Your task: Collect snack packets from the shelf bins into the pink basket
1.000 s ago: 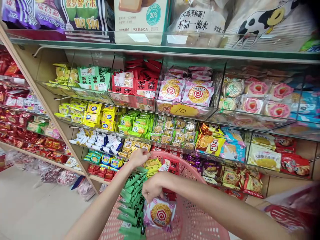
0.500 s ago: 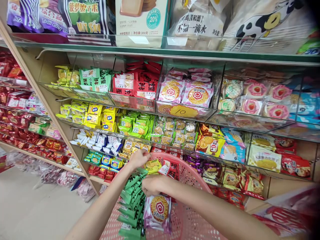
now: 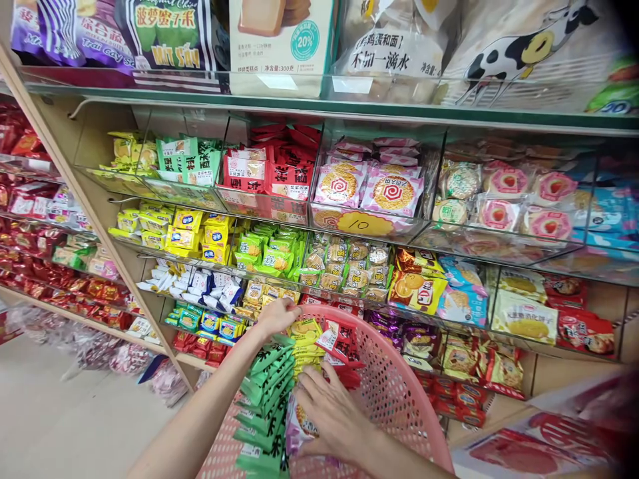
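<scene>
My left hand is closed on the far rim of a pink perforated plastic basket. Inside the basket, my right hand lies over a pink-and-white round-biscuit packet, its fingers apart and covering much of the wrapper. Along the left side stands a row of green snack packets, tightly lined up. Yellow packets are stacked just beyond my right fingertips. Beside them, near the far right of the basket, are red packets.
Ahead rises a shelf unit with clear dividers, filled with wrapped biscuits and snacks. Larger bags and a box stand on the glass shelf above. Another rack of red-wrapped goods is at left, with plastic bags at its foot.
My right hand has moved back toward me and down from the yellow packets onto the pink biscuit packet, and its fingers have spread. The yellow stack now shows more. My left hand stays on the rim.
</scene>
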Motion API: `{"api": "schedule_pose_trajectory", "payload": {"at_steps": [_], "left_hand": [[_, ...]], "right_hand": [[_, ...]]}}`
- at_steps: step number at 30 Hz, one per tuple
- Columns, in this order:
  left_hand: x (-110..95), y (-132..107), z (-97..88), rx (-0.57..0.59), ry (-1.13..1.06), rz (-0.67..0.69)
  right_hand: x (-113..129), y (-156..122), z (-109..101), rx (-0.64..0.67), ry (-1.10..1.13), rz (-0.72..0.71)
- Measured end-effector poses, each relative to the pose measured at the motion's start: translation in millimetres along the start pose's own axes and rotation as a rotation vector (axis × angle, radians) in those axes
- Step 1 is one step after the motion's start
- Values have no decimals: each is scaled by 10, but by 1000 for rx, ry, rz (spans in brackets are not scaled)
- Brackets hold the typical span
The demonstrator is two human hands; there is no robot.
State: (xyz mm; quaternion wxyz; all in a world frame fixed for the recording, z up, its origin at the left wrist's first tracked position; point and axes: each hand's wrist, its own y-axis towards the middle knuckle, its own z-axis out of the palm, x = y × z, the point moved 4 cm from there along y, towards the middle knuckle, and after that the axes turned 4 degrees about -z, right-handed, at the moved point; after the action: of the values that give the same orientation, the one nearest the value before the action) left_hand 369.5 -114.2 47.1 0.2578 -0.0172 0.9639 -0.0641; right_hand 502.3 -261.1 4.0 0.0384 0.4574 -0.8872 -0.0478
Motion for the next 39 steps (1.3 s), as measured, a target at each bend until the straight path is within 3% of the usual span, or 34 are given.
{"api": "schedule_pose_trajectory", "payload": {"at_steps": [6, 21, 24, 27, 29, 33, 36, 39], "left_hand": [[-19, 10, 30, 5, 13, 24], [12, -9, 49, 6, 38, 19], [-8, -17, 49, 18, 36, 37], [-36, -30, 38, 15, 26, 44], [-58, -38, 31, 11, 18, 47], [-85, -48, 29, 7, 9, 57], [-78, -52, 35, 3, 10, 66], [-58, -54, 40, 5, -1, 68]], "right_hand": [[-39, -30, 145, 74, -52, 61], [-34, -127, 105, 70, 278, 1], [-19, -144, 42, 52, 296, -20], [-18, -155, -161, -19, 288, -15], [-87, -163, -353, -111, 236, 71], [-391, -240, -628, -267, 91, 416], [-582, -305, -630, -253, 63, 580], [-669, -334, -559, -228, 60, 629]]}}
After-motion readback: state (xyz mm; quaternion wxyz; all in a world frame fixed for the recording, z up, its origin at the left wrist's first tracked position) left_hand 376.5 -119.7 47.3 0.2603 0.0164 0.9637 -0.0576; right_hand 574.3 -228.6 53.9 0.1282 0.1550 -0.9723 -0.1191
